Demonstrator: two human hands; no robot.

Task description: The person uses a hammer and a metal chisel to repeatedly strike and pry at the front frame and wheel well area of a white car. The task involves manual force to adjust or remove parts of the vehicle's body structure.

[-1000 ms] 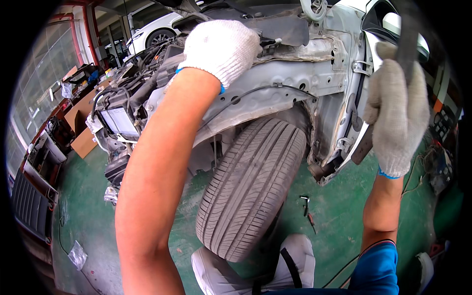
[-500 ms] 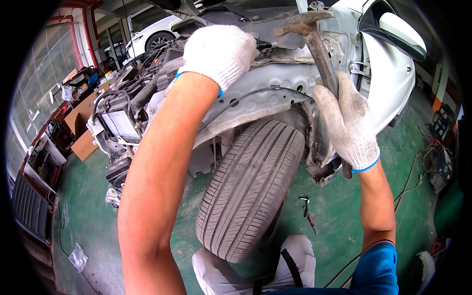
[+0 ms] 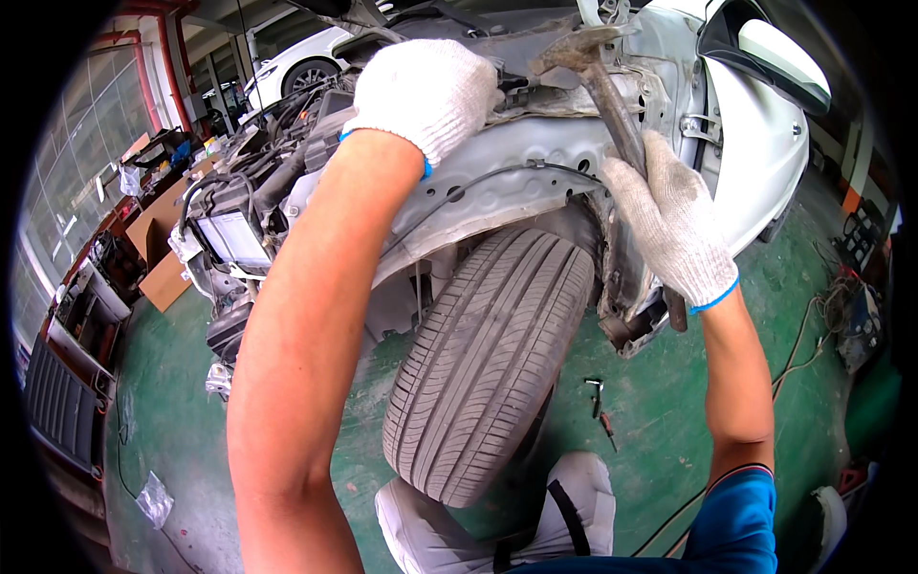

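In a white knit glove, my right hand (image 3: 674,220) is wrapped round the handle of a rusty hammer (image 3: 604,91), held upright in front of the wheel arch. The hammer's worn head is over the upper edge of the bare inner fender (image 3: 516,153) of a white car. My left hand (image 3: 421,100), gloved too, is closed at that same edge, to the left of the hammer head. A dark piece shows beyond its fingers, but its kind is hidden. Below both hands the front tire (image 3: 488,368) stands turned in the open wheel arch.
The exposed engine bay (image 3: 277,182) lies at left, and the white door (image 3: 755,153) with its mirror at right. A ratchet (image 3: 596,397) and a red-handled screwdriver (image 3: 608,429) lie on the green floor. Cables (image 3: 798,349) run along the right; a cardboard box (image 3: 163,258) stands at far left.
My right hand and the hammer have shifted slightly up and to the left. My left hand has barely moved and stays closed at the fender edge.
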